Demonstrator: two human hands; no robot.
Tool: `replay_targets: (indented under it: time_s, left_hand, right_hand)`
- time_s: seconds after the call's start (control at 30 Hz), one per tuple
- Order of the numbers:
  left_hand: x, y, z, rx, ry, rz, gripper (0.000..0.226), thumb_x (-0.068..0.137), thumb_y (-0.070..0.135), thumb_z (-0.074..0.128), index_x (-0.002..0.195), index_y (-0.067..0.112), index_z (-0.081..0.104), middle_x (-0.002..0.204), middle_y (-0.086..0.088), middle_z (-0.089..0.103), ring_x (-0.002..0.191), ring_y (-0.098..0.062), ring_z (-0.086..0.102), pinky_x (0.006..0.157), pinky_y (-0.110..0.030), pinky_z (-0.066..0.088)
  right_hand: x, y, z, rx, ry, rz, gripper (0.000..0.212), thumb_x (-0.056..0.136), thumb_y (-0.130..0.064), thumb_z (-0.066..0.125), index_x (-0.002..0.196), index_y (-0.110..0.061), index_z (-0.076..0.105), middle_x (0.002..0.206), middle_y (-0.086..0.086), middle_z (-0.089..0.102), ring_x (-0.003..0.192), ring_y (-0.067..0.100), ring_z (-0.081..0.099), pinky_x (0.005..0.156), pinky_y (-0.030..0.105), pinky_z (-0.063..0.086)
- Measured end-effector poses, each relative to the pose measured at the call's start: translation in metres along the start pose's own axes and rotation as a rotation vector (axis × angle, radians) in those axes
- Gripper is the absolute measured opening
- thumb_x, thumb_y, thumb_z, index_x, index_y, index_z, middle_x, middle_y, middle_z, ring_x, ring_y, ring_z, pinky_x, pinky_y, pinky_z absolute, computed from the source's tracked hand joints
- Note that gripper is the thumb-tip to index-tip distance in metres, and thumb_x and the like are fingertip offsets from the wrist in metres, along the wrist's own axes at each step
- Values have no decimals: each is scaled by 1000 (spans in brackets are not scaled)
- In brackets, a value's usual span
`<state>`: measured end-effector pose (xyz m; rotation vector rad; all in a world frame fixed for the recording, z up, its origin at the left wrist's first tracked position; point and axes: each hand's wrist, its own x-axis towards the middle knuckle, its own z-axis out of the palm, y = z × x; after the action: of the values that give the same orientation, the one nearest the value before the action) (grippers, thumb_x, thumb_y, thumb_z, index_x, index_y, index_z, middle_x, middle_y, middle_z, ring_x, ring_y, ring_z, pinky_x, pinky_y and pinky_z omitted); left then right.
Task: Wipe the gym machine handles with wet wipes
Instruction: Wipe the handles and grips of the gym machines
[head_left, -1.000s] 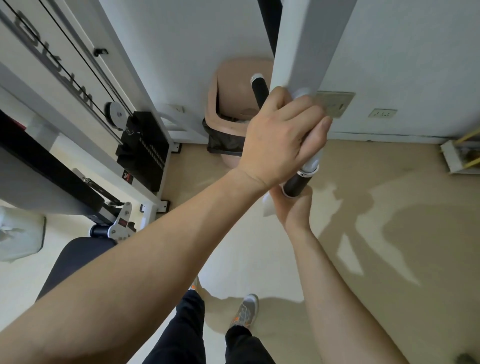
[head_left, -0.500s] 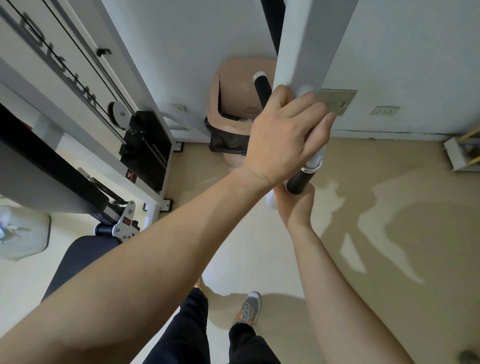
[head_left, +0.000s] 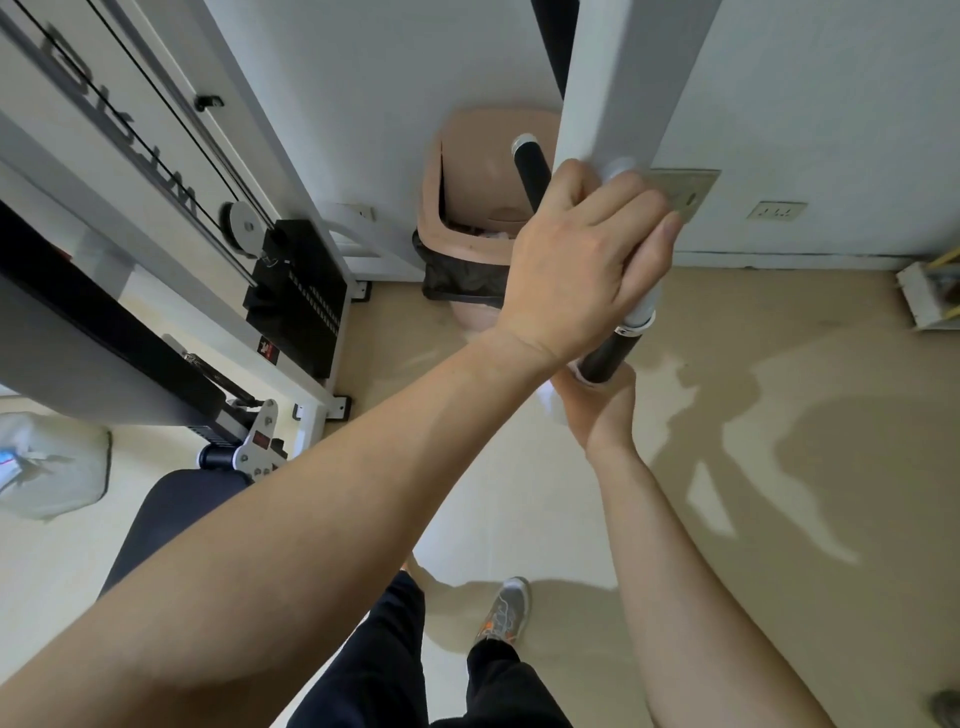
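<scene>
A black handle grip (head_left: 607, 357) slants down from the white machine post (head_left: 623, 78). My left hand (head_left: 582, 260) grips the white bar just above that grip, fingers curled round it. My right hand (head_left: 597, 408) is wrapped round the grip's lower end from below, with a white wet wipe (head_left: 551, 406) bunched in it; only a small fold of the wipe shows at the palm's left side. A second black handle (head_left: 531, 169) sticks out behind my left hand.
A pink bin with a black liner (head_left: 457, 218) stands against the wall behind the handles. The cable machine's weight stack (head_left: 306, 296) and black seat pad (head_left: 171, 519) are on the left. My feet (head_left: 501, 613) stand on the beige floor.
Both hands keep their grips. My right hand has slid slightly up the black grip, and less of the white wipe shows beside it.
</scene>
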<state>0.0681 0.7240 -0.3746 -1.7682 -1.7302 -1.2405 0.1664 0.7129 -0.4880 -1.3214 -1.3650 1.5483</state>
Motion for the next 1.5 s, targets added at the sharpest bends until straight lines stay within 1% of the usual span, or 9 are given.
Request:
replay_targets:
  time_s: [0.27,0.33,0.4,0.5,0.63,0.83,1.03,1.2,1.5]
  left_hand:
    - [0,10,-25,-134,-169,-71,29,105,19,44,100,11,71,116,2,71,91,-27,62,87,-33,41]
    - [-10,7,-44,-292,-198,-139,27,103,12,47,121,8,67,134,-4,62,115,-21,61,96,-32,46]
    - [-31,-2,-67,-330,-140,-262,27,100,5,52,124,7,64,132,-5,59,107,-14,61,88,-24,48]
    - [-64,-38,-91,-337,-190,-742,15,97,13,60,111,17,65,110,3,65,90,-10,61,81,-22,48]
    - [-79,-79,-126,-919,-601,-1345,35,101,42,54,109,12,70,95,-3,71,86,-18,67,72,-27,54]
    - [-72,-115,-149,-808,-385,-1208,15,86,19,79,92,10,69,86,0,69,77,-11,69,60,-24,54]
    - [-51,-167,-165,-618,-282,-1014,15,84,16,80,76,19,68,72,8,64,74,-10,62,71,-26,51]
    - [-37,-195,-165,-524,-352,-907,6,84,18,80,82,20,75,80,6,73,77,-10,68,73,-22,54]
    - [-27,-216,-148,-300,-515,-851,6,84,24,80,84,25,74,82,8,72,79,-8,66,65,-11,45]
  right_hand:
    - [-21,23,-7,-223,-85,468,9,77,-19,66,69,-17,67,65,-4,68,66,22,61,57,23,43]
    - [-35,15,1,-119,-200,493,12,80,-20,68,69,-17,70,70,1,71,69,24,63,62,26,44]
    - [-45,-2,14,123,-254,477,13,92,-14,65,83,-13,73,78,3,73,75,22,66,71,30,50]
    - [-48,-27,35,436,-288,494,16,100,-17,56,100,-7,69,90,4,75,92,22,68,91,43,51]
    - [-48,-58,71,506,-319,485,39,98,-35,56,126,-8,62,125,11,68,116,26,65,97,43,50]
    - [-44,-93,129,395,-220,388,24,102,-38,51,111,-21,64,116,11,72,111,28,68,103,49,50]
    - [-38,-107,178,292,-62,326,26,89,-35,60,111,-22,67,114,7,73,110,27,68,97,50,53]
    - [-40,-104,183,321,83,303,13,94,-23,62,101,-15,68,108,11,74,95,30,72,65,35,58]
    - [-27,-113,184,343,201,330,28,93,-22,48,104,-7,69,92,11,74,77,25,70,65,33,59]
